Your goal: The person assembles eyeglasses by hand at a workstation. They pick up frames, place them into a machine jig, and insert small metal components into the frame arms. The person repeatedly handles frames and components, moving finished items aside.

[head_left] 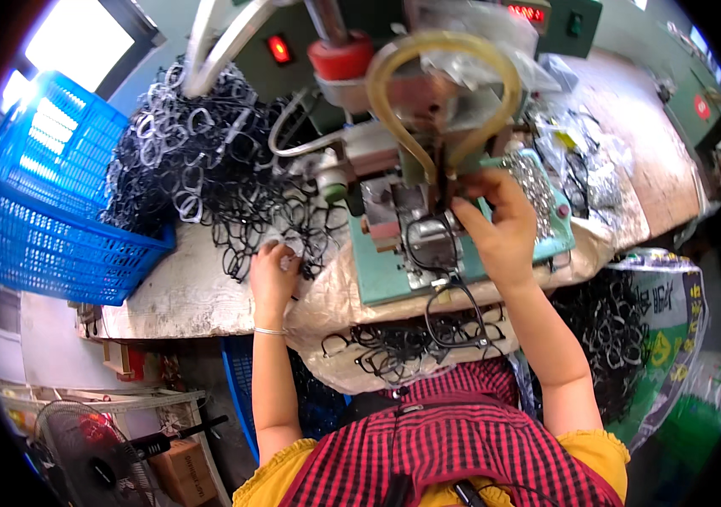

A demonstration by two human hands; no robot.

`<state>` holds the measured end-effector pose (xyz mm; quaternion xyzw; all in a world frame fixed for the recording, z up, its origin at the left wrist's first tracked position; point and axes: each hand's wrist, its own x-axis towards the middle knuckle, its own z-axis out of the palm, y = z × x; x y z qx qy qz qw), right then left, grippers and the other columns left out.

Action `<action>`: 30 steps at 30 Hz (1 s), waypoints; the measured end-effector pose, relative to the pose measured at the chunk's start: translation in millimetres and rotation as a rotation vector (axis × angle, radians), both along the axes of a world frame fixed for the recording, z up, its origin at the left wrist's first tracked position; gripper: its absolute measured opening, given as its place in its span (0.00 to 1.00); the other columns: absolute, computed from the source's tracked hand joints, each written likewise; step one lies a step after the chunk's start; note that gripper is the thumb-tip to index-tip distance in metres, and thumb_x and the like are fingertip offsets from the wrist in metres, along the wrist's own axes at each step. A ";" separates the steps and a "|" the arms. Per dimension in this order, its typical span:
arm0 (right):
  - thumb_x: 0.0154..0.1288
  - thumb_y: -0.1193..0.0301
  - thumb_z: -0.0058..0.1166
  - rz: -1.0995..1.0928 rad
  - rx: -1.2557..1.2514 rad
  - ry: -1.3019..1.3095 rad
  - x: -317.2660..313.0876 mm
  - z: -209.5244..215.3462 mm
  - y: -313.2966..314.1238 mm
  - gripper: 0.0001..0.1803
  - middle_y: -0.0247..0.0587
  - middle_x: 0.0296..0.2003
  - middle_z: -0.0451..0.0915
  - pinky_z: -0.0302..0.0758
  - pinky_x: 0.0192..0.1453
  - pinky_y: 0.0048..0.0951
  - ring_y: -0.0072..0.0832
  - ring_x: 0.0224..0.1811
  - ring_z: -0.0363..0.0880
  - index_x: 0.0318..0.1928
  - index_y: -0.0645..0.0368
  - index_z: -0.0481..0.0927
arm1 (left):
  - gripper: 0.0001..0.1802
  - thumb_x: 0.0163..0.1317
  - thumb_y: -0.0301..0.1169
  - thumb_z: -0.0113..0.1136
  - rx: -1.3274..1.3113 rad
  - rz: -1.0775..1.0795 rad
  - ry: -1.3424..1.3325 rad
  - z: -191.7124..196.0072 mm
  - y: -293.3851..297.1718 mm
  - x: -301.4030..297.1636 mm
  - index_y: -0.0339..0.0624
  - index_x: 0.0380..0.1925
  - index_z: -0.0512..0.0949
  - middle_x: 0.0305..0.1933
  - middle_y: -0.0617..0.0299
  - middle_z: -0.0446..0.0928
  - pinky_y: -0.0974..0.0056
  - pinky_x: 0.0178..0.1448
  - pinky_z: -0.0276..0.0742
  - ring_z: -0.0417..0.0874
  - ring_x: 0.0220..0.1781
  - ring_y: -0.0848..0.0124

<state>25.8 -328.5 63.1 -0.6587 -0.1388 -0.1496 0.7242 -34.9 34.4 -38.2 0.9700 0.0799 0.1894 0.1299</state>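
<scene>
A basket [48, 211] sits at the left of the frame on the bench [183, 291], tilted, with a heap of frames [208, 177] spilling right from it across the upper middle. Right of the heap, at centre, stands the machine [411, 169], a hose [445, 93] looped over its front. The left hand [274, 275] rests at the heap's lower edge; the right hand [500, 224] is at the machine's front. Below the machine lies another pile [403, 342] of frames. A sack [648, 329] of frames stands lower right, a fan [90, 456] lower left.
</scene>
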 end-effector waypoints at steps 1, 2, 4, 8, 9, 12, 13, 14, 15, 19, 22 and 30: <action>0.59 0.81 0.64 0.006 0.061 0.042 -2.3 -2.3 0.7 0.22 0.35 0.38 0.83 0.74 0.53 0.22 0.20 0.44 0.80 0.55 0.65 0.77 | 0.07 0.56 0.32 0.68 0.018 -0.040 -0.032 -1.2 -0.3 -0.9 0.42 0.33 0.83 0.54 0.51 0.82 0.50 0.55 0.76 0.80 0.52 0.48; 0.59 0.81 0.64 0.017 0.123 0.061 -0.4 -0.5 0.6 0.25 0.35 0.38 0.82 0.74 0.53 0.22 0.19 0.45 0.79 0.58 0.66 0.75 | 0.08 0.57 0.32 0.67 -0.001 -0.035 0.011 2.5 0.5 -1.2 0.42 0.36 0.83 0.52 0.51 0.82 0.51 0.53 0.76 0.80 0.52 0.50; 0.59 0.81 0.65 0.044 0.131 0.064 -0.4 1.8 0.9 0.29 0.35 0.37 0.82 0.74 0.55 0.21 0.19 0.45 0.79 0.61 0.65 0.72 | 0.07 0.65 0.31 0.63 -0.020 -0.008 -0.081 4.3 5.9 1.6 0.43 0.41 0.83 0.41 0.54 0.85 0.55 0.47 0.78 0.83 0.44 0.53; 0.59 0.82 0.64 0.153 0.255 0.100 -5.6 15.0 8.6 0.33 0.35 0.37 0.82 0.74 0.56 0.23 0.20 0.45 0.79 0.65 0.66 0.69 | 0.13 0.78 0.36 0.52 -0.498 0.133 -0.475 12.5 8.6 1.7 0.40 0.50 0.79 0.28 0.65 0.77 0.68 0.38 0.74 0.77 0.31 0.73; 0.59 0.82 0.64 0.198 0.325 0.135 -9.5 20.4 12.2 0.33 0.35 0.37 0.82 0.74 0.56 0.23 0.20 0.46 0.80 0.65 0.66 0.69 | 0.13 0.78 0.37 0.52 -0.644 0.141 -0.580 4.2 18.0 3.0 0.40 0.52 0.78 0.29 0.68 0.75 0.69 0.36 0.72 0.73 0.29 0.75; 0.62 0.81 0.62 0.209 0.362 0.209 -19.7 27.2 15.0 0.32 0.41 0.43 0.85 0.74 0.58 0.26 0.23 0.50 0.80 0.66 0.67 0.68 | 0.15 0.77 0.38 0.55 -1.152 0.193 -0.567 33.4 -26.4 -8.4 0.43 0.56 0.75 0.32 0.72 0.69 0.74 0.32 0.61 0.64 0.28 0.81; 0.62 0.81 0.61 0.213 0.376 0.225 -22.1 29.1 14.7 0.31 0.42 0.45 0.85 0.75 0.58 0.27 0.23 0.50 0.80 0.66 0.67 0.68 | 0.15 0.76 0.38 0.56 -1.267 0.256 -0.602 53.9 -52.7 -12.4 0.43 0.56 0.74 0.32 0.72 0.69 0.74 0.32 0.59 0.63 0.28 0.82; 0.64 0.79 0.60 0.182 0.210 0.166 -30.7 35.8 9.1 0.30 0.44 0.49 0.85 0.75 0.59 0.29 0.26 0.53 0.81 0.66 0.67 0.68 | 0.18 0.76 0.40 0.56 -1.278 0.020 -0.549 60.4 -63.8 -20.5 0.44 0.58 0.73 0.34 0.73 0.71 0.75 0.34 0.64 0.68 0.31 0.83; 0.64 0.78 0.60 0.177 0.137 0.135 -32.2 34.3 3.4 0.29 0.44 0.50 0.85 0.75 0.60 0.30 0.27 0.54 0.81 0.65 0.66 0.69 | 0.18 0.75 0.40 0.56 -1.371 -0.074 -0.482 77.8 -88.5 -27.1 0.43 0.58 0.72 0.34 0.72 0.71 0.75 0.35 0.66 0.68 0.31 0.82; 0.60 0.75 0.62 -0.010 -0.385 -0.173 -10.2 17.1 -33.4 0.18 0.48 0.55 0.82 0.74 0.65 0.38 0.42 0.58 0.81 0.52 0.59 0.83 | 0.21 0.80 0.46 0.41 -1.819 -0.553 0.221 144.9 -192.8 -50.2 0.37 0.53 0.69 0.38 0.38 0.82 0.60 0.36 0.83 0.84 0.31 0.58; 0.56 0.69 0.67 -0.500 -1.061 -0.122 18.2 -36.1 -70.9 0.16 0.56 0.59 0.77 0.70 0.68 0.50 0.53 0.71 0.66 0.46 0.57 0.86 | 0.21 0.82 0.44 0.34 -1.956 -0.694 0.682 149.3 -214.5 -36.3 0.39 0.44 0.72 0.36 0.33 0.83 0.59 0.35 0.83 0.84 0.28 0.53; 0.54 0.72 0.67 -0.466 -0.899 -0.180 40.4 -63.4 -103.9 0.07 0.54 0.52 0.83 0.70 0.69 0.44 0.50 0.63 0.76 0.35 0.59 0.87 | 0.16 0.78 0.45 0.46 -2.190 -0.436 0.772 138.1 -229.0 -20.1 0.45 0.40 0.74 0.35 0.34 0.82 0.49 0.32 0.84 0.81 0.27 0.55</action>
